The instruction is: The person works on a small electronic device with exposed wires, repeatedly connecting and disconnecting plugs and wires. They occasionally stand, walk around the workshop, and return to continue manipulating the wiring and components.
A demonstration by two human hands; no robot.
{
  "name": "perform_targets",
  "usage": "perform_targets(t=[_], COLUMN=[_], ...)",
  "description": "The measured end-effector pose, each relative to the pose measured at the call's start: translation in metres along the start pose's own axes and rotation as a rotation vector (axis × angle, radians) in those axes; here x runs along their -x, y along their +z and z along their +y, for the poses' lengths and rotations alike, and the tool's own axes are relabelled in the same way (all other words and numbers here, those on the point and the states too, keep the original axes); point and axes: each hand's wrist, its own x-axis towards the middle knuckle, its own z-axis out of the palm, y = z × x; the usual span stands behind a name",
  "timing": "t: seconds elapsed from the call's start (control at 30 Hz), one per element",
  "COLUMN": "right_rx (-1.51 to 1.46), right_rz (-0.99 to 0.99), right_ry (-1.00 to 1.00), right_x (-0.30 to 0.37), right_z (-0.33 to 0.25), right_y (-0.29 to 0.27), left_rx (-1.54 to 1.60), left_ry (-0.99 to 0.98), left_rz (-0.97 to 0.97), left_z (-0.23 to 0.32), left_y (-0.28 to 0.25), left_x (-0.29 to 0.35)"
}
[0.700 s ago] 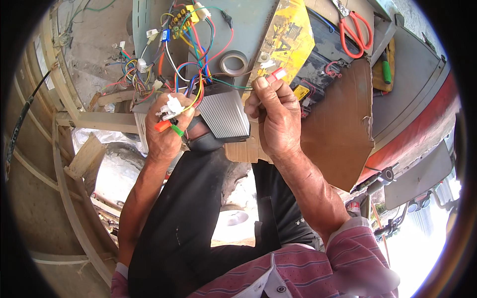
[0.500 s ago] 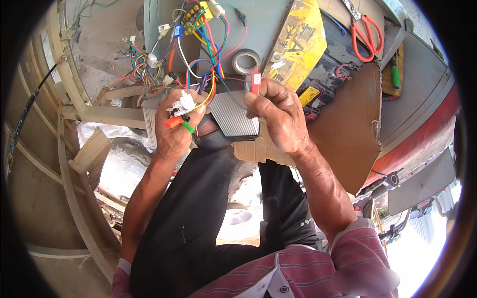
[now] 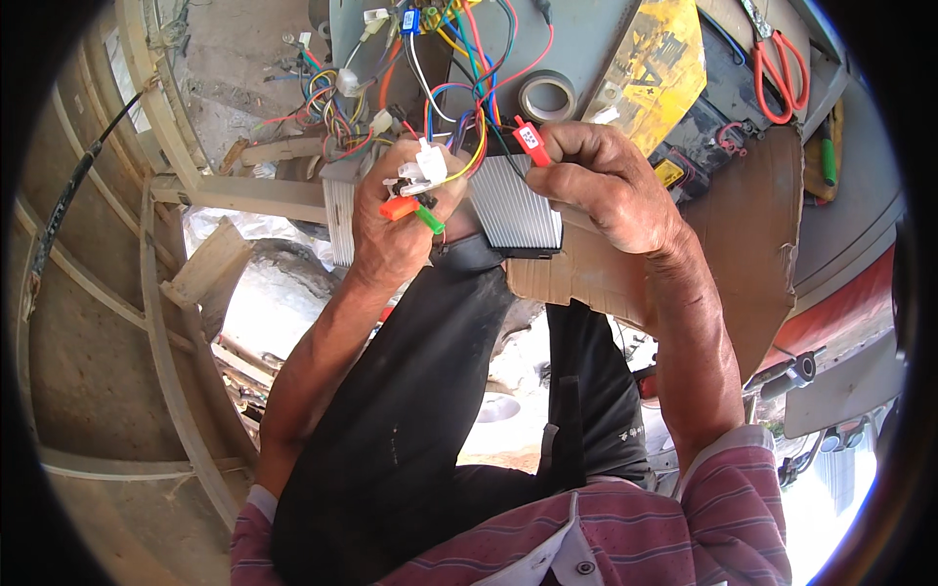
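Note:
My left hand [image 3: 391, 230] is closed round a bundle of wire connectors: a white plug [image 3: 427, 164], an orange one [image 3: 399, 208] and a green one [image 3: 430, 220] stick out of it. Coloured wires [image 3: 481, 93] run up from this bundle. Between thumb and forefinger my right hand [image 3: 611, 190] pinches a red connector [image 3: 532, 143] with a white label and a dark wire. Below and between the hands lies a finned metal box [image 3: 515, 205], partly covered by the left hand's side. Just above the red connector rests a roll of tape [image 3: 547, 98].
Red-handled scissors [image 3: 782, 78] lie at the far right, past a yellow panel [image 3: 653, 63]. Brown cardboard [image 3: 752, 254] spreads under my right forearm. More loose wires and plugs [image 3: 337, 93] are at the upper left. A wooden frame [image 3: 161, 322] stands on the left.
The view has shifted, so most things sit farther right in the picture. The red connector has tilted from upright to leaning left. Both hands keep their holds.

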Motion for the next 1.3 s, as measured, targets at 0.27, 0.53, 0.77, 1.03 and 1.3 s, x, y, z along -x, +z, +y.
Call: perform_targets(t=[0.27, 0.53, 0.77, 1.03, 1.3], right_rx=[-0.125, -0.146, 0.024, -0.139, 0.249], right_rz=[-0.055, -0.030, 0.231, 0.533, 0.475], right_ry=[-0.086, -0.146, -0.270, -0.520, -0.534], right_x=[0.001, 0.000, 0.004, -0.018, -0.047], right_z=[-0.001, 0.003, -0.003, -0.033, -0.057], right_y=[0.001, 0.002, 0.008, 0.029, 0.033], left_rx=[-0.056, -0.169, -0.377, -0.789, -1.060], left_ry=[0.019, 0.048, 0.208, 0.438, 0.444], left_rz=[0.039, 0.038, -0.050, -0.050, -0.221], left_z=[0.001, -0.002, 0.010, 0.028, 0.038], left_y=[0.003, -0.001, -0.005, 0.013, 0.032], left_x=[-0.001, -0.001, -0.006, -0.008, 0.000])
